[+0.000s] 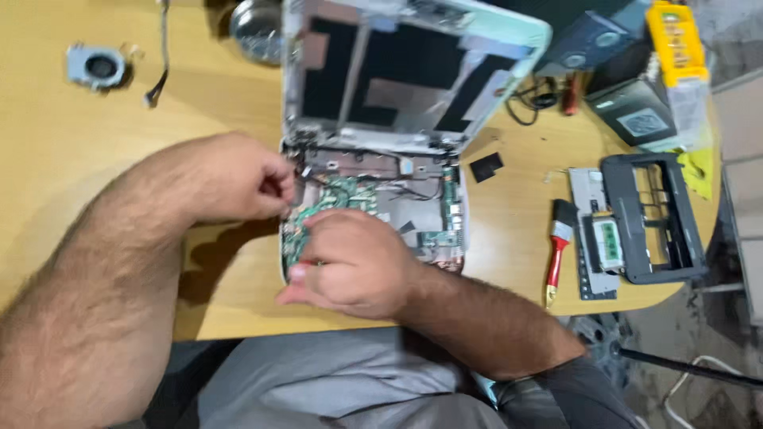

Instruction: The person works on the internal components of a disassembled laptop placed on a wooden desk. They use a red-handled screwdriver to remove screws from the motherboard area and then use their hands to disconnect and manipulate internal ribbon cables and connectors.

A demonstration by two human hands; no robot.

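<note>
Under both hands, left hand [238,179] fingers pinched together, right hand [350,266] flat on the green circuit board [338,195]

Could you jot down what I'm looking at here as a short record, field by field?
Setting: wooden table, seen from above
Main item: opened laptop, its green circuit board exposed
Left hand: fingers pinched together at the laptop's left hinge corner
Right hand: resting on the board's near left part
Right of laptop: red-handled brush, dark plastic frame, small black piece
Far left: small round fan
Far right: yellow box
</note>
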